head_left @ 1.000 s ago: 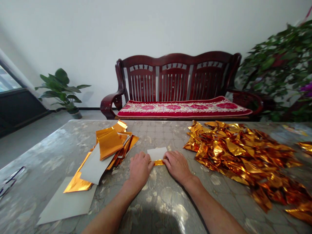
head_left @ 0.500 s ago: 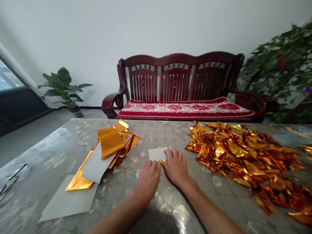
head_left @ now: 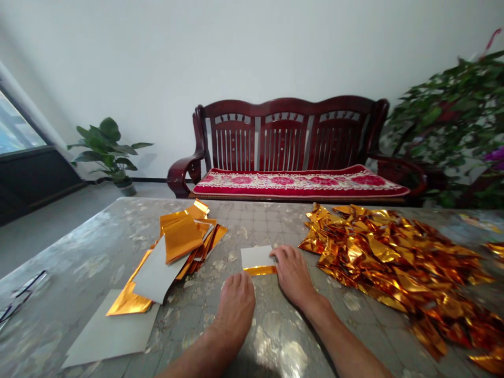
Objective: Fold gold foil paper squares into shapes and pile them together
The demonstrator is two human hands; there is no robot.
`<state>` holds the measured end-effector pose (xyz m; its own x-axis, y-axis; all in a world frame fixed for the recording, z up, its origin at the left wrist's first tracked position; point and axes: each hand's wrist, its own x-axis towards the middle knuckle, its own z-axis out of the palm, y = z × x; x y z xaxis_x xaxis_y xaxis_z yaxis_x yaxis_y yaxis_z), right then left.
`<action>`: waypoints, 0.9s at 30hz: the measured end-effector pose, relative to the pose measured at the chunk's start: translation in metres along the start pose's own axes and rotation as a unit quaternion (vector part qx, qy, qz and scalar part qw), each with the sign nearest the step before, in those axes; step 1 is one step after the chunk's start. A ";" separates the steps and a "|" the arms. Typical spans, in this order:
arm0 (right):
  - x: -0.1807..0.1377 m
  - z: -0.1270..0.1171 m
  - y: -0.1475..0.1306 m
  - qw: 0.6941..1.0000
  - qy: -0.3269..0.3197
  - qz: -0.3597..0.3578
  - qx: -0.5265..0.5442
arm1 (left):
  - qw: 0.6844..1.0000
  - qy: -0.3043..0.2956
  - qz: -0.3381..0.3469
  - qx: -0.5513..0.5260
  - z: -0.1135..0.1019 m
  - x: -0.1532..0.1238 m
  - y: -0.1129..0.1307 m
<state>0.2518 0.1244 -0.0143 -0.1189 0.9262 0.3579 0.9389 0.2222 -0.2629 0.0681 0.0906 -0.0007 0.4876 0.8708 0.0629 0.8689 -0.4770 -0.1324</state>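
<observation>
A small sheet of gold foil paper [head_left: 256, 256] lies on the table in front of me, pale side up. A narrow gold strip is folded over along its near edge. My right hand [head_left: 294, 274] has its bent fingers and thumb on the sheet's right edge. Just below the near left corner is my left hand [head_left: 238, 298], apart from the sheet, its fingers curled and close together; no object shows in it. To the left, more gold foil sheets [head_left: 183, 239] lie in a loose, fanned pile, some with the pale side up.
Folded gold foil pieces [head_left: 378, 257] form a big heap on the right of the table [head_left: 271, 220]. Eyeglasses [head_left: 21, 296] lie at the far left. Behind the table stands a dark wooden bench [head_left: 283, 142], with potted plants [head_left: 110, 152] at either side.
My left hand has come off the strip and moved down towards me. The gold strip now shows along its length. My right hand stays at the right edge. The view has tilted up slightly.
</observation>
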 end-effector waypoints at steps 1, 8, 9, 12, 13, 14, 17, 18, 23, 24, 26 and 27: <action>0.000 -0.002 0.001 1.000 0.001 -0.027 0.007 | 1.000 0.007 0.000 -0.006 0.001 0.000 -0.002; -0.007 -0.011 -0.011 0.993 -0.024 -0.111 0.034 | 0.992 0.085 -0.052 -0.078 0.005 0.014 -0.022; -0.008 -0.010 -0.015 0.990 -0.036 -0.132 0.040 | 0.990 0.092 -0.059 -0.089 0.006 0.016 -0.026; -0.008 -0.007 -0.022 0.976 -0.070 -0.187 0.080 | 0.986 0.082 -0.073 -0.126 0.012 0.022 -0.037; -0.007 -0.006 -0.023 0.975 -0.070 -0.188 0.094 | 0.985 0.074 -0.071 -0.140 0.014 0.024 -0.040; -0.006 -0.005 -0.023 0.975 -0.066 -0.183 0.106 | 0.984 0.066 -0.067 -0.153 0.016 0.026 -0.043; -0.003 -0.005 -0.020 0.976 -0.051 -0.167 0.127 | 0.980 0.056 -0.054 -0.184 0.021 0.031 -0.050; -0.003 -0.005 -0.018 0.976 -0.051 -0.168 0.130 | 0.979 0.056 -0.050 -0.190 0.022 0.032 -0.051; -0.002 -0.006 -0.017 0.970 -0.070 -0.194 0.130 | 0.975 0.057 -0.038 -0.213 0.023 0.036 -0.052; -0.002 -0.007 -0.018 0.969 -0.075 -0.199 0.125 | 0.974 0.058 -0.034 -0.217 0.024 0.036 -0.052; -0.002 -0.008 -0.020 0.969 -0.083 -0.203 0.110 | 0.971 0.073 -0.035 -0.224 0.024 0.036 -0.052; -0.002 -0.009 -0.022 0.970 -0.087 -0.203 0.101 | 0.968 0.095 -0.040 -0.230 0.024 0.036 -0.052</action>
<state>0.2346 0.1145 -0.0012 -0.5358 0.7828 0.3163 0.7226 0.6190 -0.3078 0.0381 0.1493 -0.0154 0.3857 0.8906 0.2411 0.8292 -0.4492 0.3328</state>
